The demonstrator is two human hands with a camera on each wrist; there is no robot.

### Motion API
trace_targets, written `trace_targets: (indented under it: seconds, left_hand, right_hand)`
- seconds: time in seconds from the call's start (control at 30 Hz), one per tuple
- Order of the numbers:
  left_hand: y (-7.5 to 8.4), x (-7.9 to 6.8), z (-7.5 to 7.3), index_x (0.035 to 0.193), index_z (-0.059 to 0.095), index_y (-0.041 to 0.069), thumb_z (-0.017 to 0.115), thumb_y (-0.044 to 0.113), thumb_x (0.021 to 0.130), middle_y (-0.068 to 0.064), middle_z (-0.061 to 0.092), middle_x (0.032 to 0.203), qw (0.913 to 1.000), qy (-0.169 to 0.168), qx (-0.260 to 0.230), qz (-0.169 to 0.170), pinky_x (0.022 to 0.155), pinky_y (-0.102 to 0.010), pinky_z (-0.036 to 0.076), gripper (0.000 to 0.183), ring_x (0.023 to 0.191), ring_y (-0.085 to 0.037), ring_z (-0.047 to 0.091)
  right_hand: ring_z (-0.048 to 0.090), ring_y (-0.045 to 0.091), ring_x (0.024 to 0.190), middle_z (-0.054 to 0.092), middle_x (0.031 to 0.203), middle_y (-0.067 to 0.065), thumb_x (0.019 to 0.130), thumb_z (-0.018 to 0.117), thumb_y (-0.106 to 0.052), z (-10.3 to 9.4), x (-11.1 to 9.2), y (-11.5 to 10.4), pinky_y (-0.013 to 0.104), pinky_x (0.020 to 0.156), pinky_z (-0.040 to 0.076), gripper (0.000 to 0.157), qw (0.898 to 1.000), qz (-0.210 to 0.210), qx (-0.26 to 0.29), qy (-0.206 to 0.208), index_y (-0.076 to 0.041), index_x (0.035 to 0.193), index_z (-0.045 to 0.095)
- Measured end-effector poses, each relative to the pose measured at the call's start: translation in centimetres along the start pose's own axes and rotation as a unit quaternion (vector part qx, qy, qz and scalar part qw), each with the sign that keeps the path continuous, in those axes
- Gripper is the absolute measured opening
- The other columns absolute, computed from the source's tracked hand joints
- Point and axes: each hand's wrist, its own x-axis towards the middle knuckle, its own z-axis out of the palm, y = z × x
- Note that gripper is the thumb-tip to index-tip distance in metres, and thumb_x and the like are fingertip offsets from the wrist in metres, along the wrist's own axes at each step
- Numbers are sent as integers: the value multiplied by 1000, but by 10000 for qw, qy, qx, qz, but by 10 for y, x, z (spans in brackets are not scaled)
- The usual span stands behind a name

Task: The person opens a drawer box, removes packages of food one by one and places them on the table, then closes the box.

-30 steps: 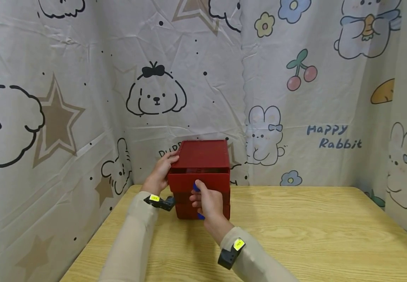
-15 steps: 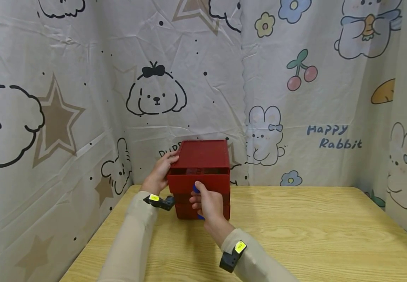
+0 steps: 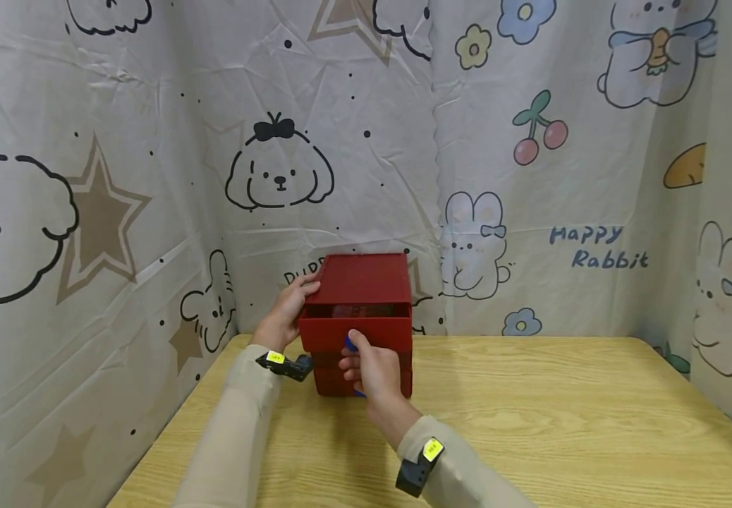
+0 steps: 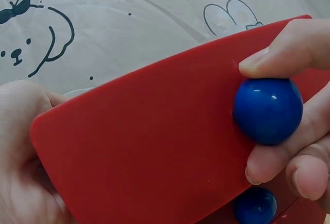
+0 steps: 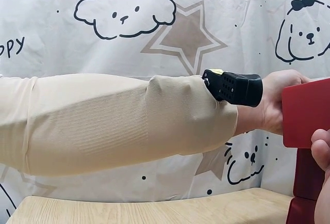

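Observation:
A small red drawer cabinet (image 3: 366, 279) stands near the back of the table. Its top drawer (image 3: 324, 335) is pulled partly out, leaving a dark gap under the cabinet's top; something inside shows dimly. My right hand (image 3: 375, 370) pinches the round blue knob (image 4: 269, 111) of that drawer, thumb above and a finger below. At the cabinet's left side, my left hand (image 3: 286, 310) rests with its fingers on the upper edge; the drawer front hides part of it in the left wrist view. Below, a second blue knob (image 4: 256, 206) sits on a lower drawer.
The wooden table (image 3: 531, 409) extends to the right of the cabinet and toward me. A patterned white cloth (image 3: 366, 169) hangs close behind the cabinet and along both sides. Each wrist wears a black camera, like the left one (image 5: 234, 87).
The top drawer has slid a little farther out toward me, with my right hand on its knob. The gap above it is wider. My left hand stays at the cabinet's side.

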Motion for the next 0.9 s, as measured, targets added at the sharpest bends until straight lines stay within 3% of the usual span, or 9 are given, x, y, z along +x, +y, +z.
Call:
trace_targets:
  seconds: [0.63,0.9]
  left_hand:
    - [0,0,0,159,36,15,46,24,112,-18,45,153,10000,-1,16,-16,111,-54,39,49,136,-36,46]
    - [0,0,-1,161,33,13,44,24,112,-20,44,152,9999,-120,5,11,112,-53,38,51,135,-36,46]
  right_hand:
    - [59,11,57,69,68,2,98,68,-50,0,-2,1,26,55,41,55,10000,-38,1,-26,4,96,76]
    - [59,12,58,69,70,3,98,67,-51,-2,-5,0,27,56,42,50,10000,-48,-54,-40,-2,89,77]
